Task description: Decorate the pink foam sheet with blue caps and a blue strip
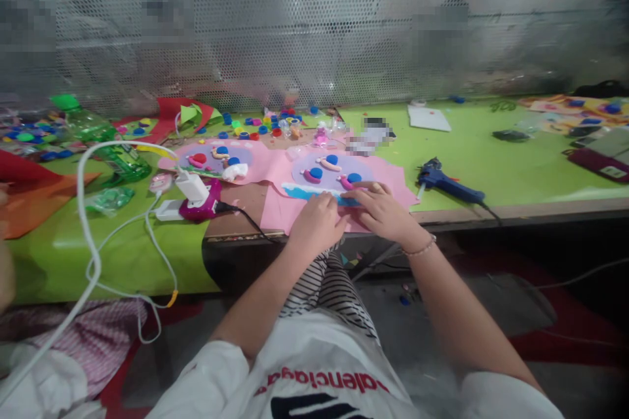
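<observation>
My left hand [320,219] rests on the pink sheet [275,213], with its fingertips against a blue and white strip [301,193] that looks like modelling clay. Its thumb is spread from the fingers. My right hand [386,213] lies at the strip's right part, fingers stretched out and apart, hiding that end. Just above the strip, a lilac oval carries snail-like figures with blue caps: a magenta one [312,175], a pale pink one [328,162] and another magenta one [350,180] near my right fingertips.
A blue glue gun [449,184] lies right of the sheet, its cord over the edge. Left are a similar decorated sheet [265,156], a magenta power adapter [204,200] with cables and a green bottle [111,147]. Bottle caps [255,123] lie before the perforated metal panel [304,26].
</observation>
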Demonstrator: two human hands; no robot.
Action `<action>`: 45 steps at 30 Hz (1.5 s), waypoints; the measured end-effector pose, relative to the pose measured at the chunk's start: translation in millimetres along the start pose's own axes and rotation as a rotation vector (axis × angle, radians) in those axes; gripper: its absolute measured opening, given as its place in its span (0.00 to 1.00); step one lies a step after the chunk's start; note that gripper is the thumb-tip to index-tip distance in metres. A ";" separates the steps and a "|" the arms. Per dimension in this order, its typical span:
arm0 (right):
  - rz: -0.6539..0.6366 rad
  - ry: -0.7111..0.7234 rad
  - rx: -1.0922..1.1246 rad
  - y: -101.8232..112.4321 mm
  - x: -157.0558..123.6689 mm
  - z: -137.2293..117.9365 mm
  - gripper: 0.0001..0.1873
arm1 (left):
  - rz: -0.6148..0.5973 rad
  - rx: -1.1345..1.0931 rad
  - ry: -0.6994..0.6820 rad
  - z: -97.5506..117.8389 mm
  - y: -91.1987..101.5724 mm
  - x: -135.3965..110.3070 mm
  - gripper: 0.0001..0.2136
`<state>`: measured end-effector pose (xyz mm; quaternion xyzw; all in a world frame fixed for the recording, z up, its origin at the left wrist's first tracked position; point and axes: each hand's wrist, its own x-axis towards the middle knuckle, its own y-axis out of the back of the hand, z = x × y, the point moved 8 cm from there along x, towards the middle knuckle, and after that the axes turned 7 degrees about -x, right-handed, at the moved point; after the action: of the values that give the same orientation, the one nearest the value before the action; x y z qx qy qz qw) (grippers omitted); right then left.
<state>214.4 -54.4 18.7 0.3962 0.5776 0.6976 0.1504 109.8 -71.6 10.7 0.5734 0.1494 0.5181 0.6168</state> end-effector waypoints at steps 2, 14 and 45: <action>0.029 -0.018 0.027 2.6 -0.9 2.1 0.25 | -0.007 -0.002 0.001 -1.0 -1.5 0.3 0.17; -0.068 0.051 0.060 -4.5 1.4 -3.0 0.25 | -0.002 -0.031 0.002 -0.6 1.6 -0.1 0.18; 0.048 -0.124 -0.002 -2.4 1.2 13.8 0.23 | -0.042 0.114 0.080 -2.4 2.6 -1.2 0.29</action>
<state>223.0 -43.4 17.2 0.4523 0.5568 0.6758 0.1692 106.3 -71.8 11.8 0.5832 0.2151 0.5183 0.5874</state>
